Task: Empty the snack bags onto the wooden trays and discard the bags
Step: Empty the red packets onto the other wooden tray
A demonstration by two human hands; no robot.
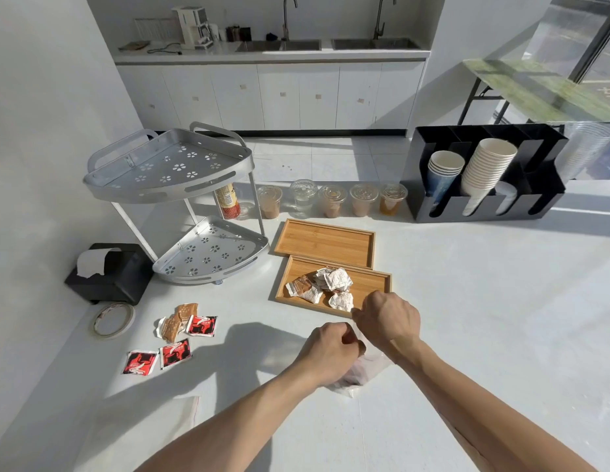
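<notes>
Two wooden trays lie side by side on the white table. The far tray [324, 238] is bare; the near tray [371, 281] holds several small wrapped snacks [325, 286]. Just in front of the near tray, my left hand [332, 350] and my right hand [387, 316] both pinch the top of a clear plastic snack bag [359, 374], which hangs under them and is mostly hidden by my wrists. Another clear bag [154, 424] lies flat at the lower left. Red and brown snack packets [176, 337] are scattered on the table to the left.
A silver two-tier corner rack [181, 199] stands left of the trays, a black tissue box [111, 272] and a tape roll [113, 320] beyond it. Lidded plastic cups [331, 201] line the back; a black cup holder [484, 175] stands at the right.
</notes>
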